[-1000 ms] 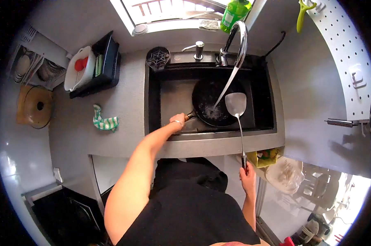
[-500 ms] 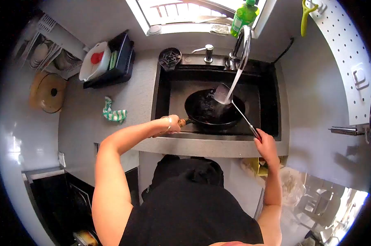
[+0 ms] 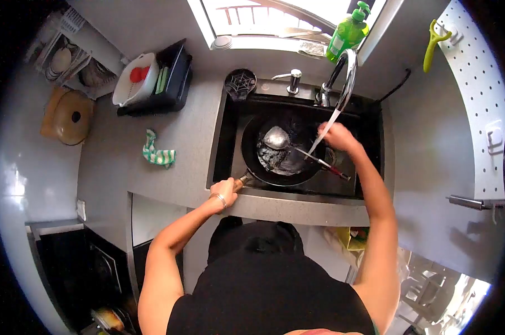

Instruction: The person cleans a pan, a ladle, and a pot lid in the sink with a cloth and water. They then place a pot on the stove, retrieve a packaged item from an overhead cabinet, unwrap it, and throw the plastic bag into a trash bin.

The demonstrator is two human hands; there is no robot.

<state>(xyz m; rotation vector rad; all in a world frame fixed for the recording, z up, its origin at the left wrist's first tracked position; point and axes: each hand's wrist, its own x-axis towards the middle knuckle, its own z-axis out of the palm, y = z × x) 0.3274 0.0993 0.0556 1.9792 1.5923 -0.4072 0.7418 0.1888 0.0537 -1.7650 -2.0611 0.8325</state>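
Pan sits in the sink, its handle pointing toward the person and off to the left. Spatula in the pan: blade toward the far left, long axis slanting down to the near right, handle end out over the rim. Left hand closed round the pan handle, elbow bent outward, forearm angled forward and right. Right arm stretched forward; right hand beside the running water, off the spatula, blurred; cannot tell how its fingers are set.
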